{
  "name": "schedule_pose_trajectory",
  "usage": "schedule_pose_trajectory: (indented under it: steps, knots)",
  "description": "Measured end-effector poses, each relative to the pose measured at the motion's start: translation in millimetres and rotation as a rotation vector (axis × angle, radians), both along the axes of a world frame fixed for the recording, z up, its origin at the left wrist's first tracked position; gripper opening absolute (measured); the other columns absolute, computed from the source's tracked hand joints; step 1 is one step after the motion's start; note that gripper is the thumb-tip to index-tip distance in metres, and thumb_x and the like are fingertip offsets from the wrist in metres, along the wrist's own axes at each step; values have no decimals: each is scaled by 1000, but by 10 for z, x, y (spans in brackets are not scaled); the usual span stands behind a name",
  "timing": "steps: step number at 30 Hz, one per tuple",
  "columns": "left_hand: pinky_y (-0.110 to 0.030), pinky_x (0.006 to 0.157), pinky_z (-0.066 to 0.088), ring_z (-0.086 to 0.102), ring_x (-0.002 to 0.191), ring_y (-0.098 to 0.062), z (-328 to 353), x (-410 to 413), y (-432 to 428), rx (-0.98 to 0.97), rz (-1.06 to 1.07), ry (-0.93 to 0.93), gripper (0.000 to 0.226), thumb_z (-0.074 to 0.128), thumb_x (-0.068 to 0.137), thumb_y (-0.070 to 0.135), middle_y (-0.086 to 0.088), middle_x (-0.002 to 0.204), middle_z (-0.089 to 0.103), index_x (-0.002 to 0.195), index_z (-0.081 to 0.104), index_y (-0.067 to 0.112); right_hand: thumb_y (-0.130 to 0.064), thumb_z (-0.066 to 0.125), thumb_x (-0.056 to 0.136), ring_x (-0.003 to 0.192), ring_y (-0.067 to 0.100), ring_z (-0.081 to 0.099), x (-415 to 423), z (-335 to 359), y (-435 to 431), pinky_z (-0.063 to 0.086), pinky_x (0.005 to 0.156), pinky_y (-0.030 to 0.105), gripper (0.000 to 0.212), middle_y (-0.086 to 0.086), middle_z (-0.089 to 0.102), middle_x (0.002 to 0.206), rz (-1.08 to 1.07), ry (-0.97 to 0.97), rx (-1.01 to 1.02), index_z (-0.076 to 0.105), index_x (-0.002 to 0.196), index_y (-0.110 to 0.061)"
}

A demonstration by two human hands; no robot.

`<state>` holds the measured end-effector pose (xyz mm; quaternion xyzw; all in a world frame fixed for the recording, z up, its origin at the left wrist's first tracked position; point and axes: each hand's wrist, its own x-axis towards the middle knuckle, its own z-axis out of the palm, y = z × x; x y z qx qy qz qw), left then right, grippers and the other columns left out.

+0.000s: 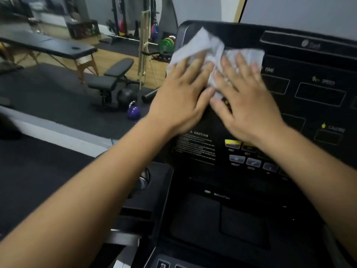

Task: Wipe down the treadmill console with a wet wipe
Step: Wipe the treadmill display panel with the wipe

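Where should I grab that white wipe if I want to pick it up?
Probably pinch the wipe by its left edge, coming from the left: there it seems to stick past the console, so you can get behind it. Elsewhere it lies flat, pressed under the left hand and right hand.

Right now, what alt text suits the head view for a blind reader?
The left hand and right hand press a white wet wipe flat against the upper left of the black treadmill console. A purple kettlebell and weight bench sit beyond.
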<state>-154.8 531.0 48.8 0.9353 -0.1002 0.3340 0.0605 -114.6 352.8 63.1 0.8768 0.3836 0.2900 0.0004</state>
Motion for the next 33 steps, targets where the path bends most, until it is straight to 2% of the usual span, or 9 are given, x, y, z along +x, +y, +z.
schedule_pose_trajectory:
  steps: [3,6,11,13,16,20,24,28,33]
  knots:
    - [-48,115,26,35,135,-41,-506,-361,-183,-30,-18,66,61,35,101,46,-17,156,33,150,38,10,-54,33,99,150,32,12,-211,-400,-254,12,120,53,65,10,25,160,75,8,-14,38,149,-13]
    - [-48,114,26,35,133,-40,-513,-310,-242,-16,-1,69,62,34,100,49,-15,159,29,150,37,12,-54,30,99,151,26,11,-187,-367,-346,10,121,48,65,6,24,161,75,11,-58,33,151,-14]
    - [-54,120,10,7,150,-39,213,244,-260,-18,5,13,65,17,100,50,-9,165,8,156,23,17,-52,18,101,151,23,4,173,285,-207,-1,122,42,66,5,14,163,-40,-10,39,23,154,-12]
    - [-55,120,8,4,150,-39,315,323,-333,-20,31,-14,65,16,99,49,-6,166,6,156,23,19,-49,18,102,151,23,4,211,359,-225,-1,122,42,64,5,13,164,-57,-27,55,23,154,-12]
    - [-51,122,6,10,149,-38,146,203,-490,-33,21,7,63,20,100,48,-4,165,9,156,25,20,-50,20,102,151,22,1,93,172,-400,1,122,44,63,5,12,164,-53,-4,83,23,154,-15]
    - [-58,117,16,23,143,-43,-197,-23,-802,14,20,82,63,27,100,50,-8,163,19,153,31,18,-51,29,101,151,23,3,-70,-204,-796,7,122,47,63,5,16,163,-50,4,56,28,153,-16]
    - [-61,115,15,26,140,-46,114,229,-1050,105,25,37,63,24,100,50,-11,162,23,153,31,18,-52,25,102,151,20,2,90,24,-1034,3,122,43,63,2,14,163,-109,-9,92,23,154,-18]
    - [-60,116,11,21,143,-46,458,535,-1377,140,-7,-16,63,19,100,49,-9,165,12,155,25,19,-54,23,101,151,23,1,287,330,-1326,2,122,44,62,3,12,164,-189,-31,174,21,155,-21]
    - [-59,115,14,27,139,-45,208,435,-1853,165,-114,-13,62,29,99,48,-10,163,19,153,33,16,-51,27,102,151,22,-2,100,-40,-1829,4,122,46,61,3,10,164,-244,-32,227,22,155,-21]
